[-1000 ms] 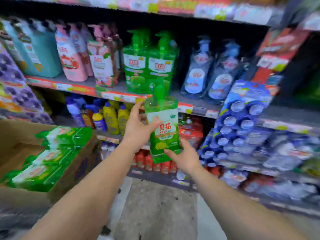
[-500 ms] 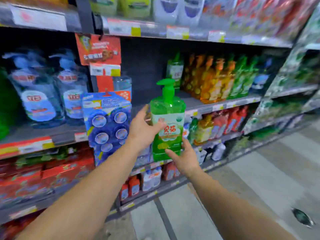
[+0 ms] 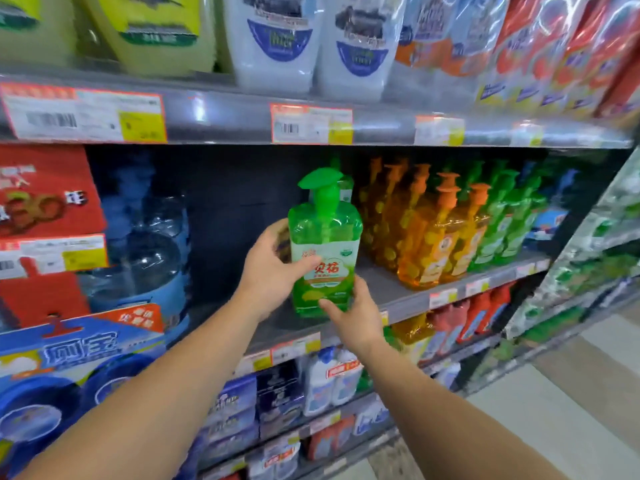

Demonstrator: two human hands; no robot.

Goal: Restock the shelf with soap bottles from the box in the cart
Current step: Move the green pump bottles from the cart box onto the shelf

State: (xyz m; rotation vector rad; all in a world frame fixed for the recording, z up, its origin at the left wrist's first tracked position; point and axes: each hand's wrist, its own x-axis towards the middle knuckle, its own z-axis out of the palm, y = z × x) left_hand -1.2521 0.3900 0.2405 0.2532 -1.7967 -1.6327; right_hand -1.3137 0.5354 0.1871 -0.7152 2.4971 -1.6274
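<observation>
A green pump soap bottle [image 3: 323,233] with a white and green label stands upright in front of the middle shelf [image 3: 391,292]. My left hand [image 3: 270,271] grips its left side, thumb across the label. My right hand [image 3: 353,313] holds its lower right corner from below. The bottle hovers over a bare dark stretch of the shelf, left of a row of orange pump bottles [image 3: 426,233]. Whether its base touches the shelf board is hidden by my hands. The box and the cart are out of view.
Green pump bottles [image 3: 502,223] stand right of the orange ones. Large clear blue jugs [image 3: 145,251] and a red box [image 3: 45,195] sit to the left, a blue hanging pack [image 3: 79,358] lower left. Pouches fill the shelf above [image 3: 273,39]. The aisle floor [image 3: 554,420] lies at lower right.
The view has swung right along the aisle and the shelf is nearer. Both hands have carried the bottle up and forward to the gap beside the orange bottles.
</observation>
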